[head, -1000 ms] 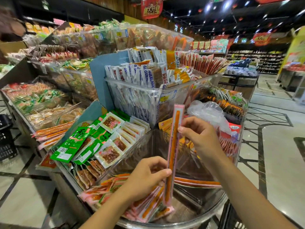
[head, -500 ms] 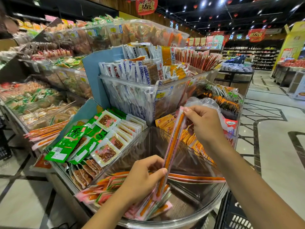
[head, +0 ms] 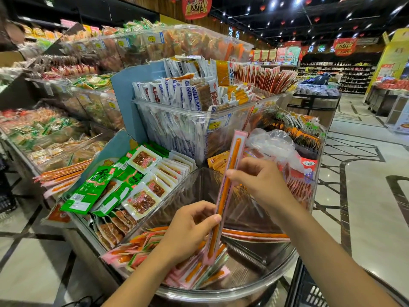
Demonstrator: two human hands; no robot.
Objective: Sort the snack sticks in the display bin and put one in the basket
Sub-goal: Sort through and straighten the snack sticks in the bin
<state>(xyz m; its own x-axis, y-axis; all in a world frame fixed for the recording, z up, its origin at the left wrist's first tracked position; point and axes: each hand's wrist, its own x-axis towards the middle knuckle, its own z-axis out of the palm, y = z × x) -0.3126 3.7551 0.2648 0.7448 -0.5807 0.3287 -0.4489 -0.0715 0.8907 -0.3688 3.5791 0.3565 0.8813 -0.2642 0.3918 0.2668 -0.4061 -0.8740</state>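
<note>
A long pink-wrapped orange snack stick [head: 230, 173] stands nearly upright over the clear round display bin [head: 254, 286]. My left hand [head: 190, 229] pinches its lower part between thumb and fingers. My right hand [head: 259, 180] holds it higher up, fingers curled round the wrapper. More pink snack sticks [head: 194, 271] lie piled in the bin's near-left part, and one long stick [head: 254, 235] lies flat across the bin's middle. A black basket [head: 314, 293] shows at the bottom right, partly hidden by my right arm.
Green and white snack packs [head: 124, 187] fill the tray to the left. A clear box of white packets [head: 188, 120] stands behind the bin. A crumpled plastic bag [head: 274, 145] lies to the right. Tiled floor [head: 365, 185] opens to the right.
The stick, tilted half a second ago, is back nearly upright. My right hand slid from its top end down to about a third of its length. My left hand keeps its grip low.
</note>
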